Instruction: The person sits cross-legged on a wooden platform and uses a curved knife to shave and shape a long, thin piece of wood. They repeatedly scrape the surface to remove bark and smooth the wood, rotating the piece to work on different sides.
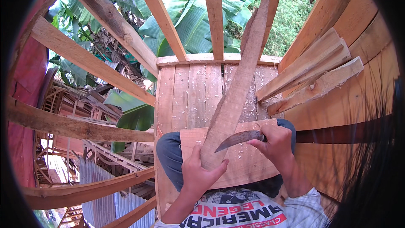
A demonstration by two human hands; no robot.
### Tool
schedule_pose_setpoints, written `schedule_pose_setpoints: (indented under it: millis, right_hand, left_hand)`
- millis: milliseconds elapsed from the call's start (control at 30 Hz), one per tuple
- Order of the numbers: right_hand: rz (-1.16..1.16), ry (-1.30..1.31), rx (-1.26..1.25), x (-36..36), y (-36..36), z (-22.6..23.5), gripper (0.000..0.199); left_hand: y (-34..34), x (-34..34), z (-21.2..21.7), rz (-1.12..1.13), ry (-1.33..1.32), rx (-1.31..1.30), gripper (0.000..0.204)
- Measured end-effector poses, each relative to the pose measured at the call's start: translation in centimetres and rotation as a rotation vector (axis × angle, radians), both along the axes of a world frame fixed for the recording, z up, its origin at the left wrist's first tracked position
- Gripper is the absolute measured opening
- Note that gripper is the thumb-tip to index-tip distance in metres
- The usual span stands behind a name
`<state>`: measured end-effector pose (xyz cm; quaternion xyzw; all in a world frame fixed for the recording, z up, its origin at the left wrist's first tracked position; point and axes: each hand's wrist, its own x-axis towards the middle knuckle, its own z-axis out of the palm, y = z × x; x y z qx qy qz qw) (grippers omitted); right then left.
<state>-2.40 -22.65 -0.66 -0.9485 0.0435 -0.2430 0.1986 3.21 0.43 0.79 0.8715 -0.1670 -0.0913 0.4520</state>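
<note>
My left hand (202, 171) is closed round the near end of a long, rough-edged wooden plank (238, 88). The plank slants up and away to the right, its narrow far tip rising over the railing. In my right hand (274, 143) is a knife (240, 138) with a dark, curved blade pointing left. Its blade lies over the plank's right edge close to my left hand; I cannot tell whether it touches. Most of the handle is hidden in my fist. Across my lap rests a flat wooden board (249, 160) with a few shavings on it.
Wood shavings litter the plank floor (181, 97). Rough wood pieces (308, 67) lean against the wooden wall (337, 122) at the right. Slatted railings (213, 17) enclose the front and left. Beyond them are banana leaves (185, 21), corrugated sheets (97, 185) and stacked timber.
</note>
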Motion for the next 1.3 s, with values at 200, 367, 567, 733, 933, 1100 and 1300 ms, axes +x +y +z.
schedule_pose_setpoints:
  millis: [200,367,567,733,933,1100,1300]
  right_hand:
    - [0.002,-0.037,-0.022,-0.1,-0.3,-0.4,0.060]
    - [-0.010,-0.041,-0.018,-0.1,-0.3,-0.7,0.060]
    - [-0.391,-0.077,0.183,0.0,-5.2,-0.9,0.058]
    - [-0.184,-0.029,0.163,-0.7,-2.9,0.3,0.056]
    - [0.008,0.038,0.077,-1.9,0.2,-0.1,0.055]
    - [-0.029,0.030,0.057,-1.8,-0.3,-0.7,0.057]
    - [-0.058,0.024,0.026,-1.7,-1.0,-0.5,0.059]
  left_hand:
    - [0.0,-0.5,0.0,-0.009,0.070,-0.043,0.054]
    - [0.2,-0.8,-0.8,-0.023,0.059,-0.044,0.054]
    - [0.9,-2.7,-1.0,-0.131,0.116,0.081,0.055]
    - [1.2,-3.6,-2.9,-0.094,0.153,-0.027,0.054]
    - [0.3,-1.3,-0.6,-0.064,0.070,-0.051,0.052]
    - [0.4,-1.0,-0.4,-0.082,0.060,-0.008,0.052]
    - [0.2,-1.6,-0.7,-0.061,0.140,-0.117,0.051]
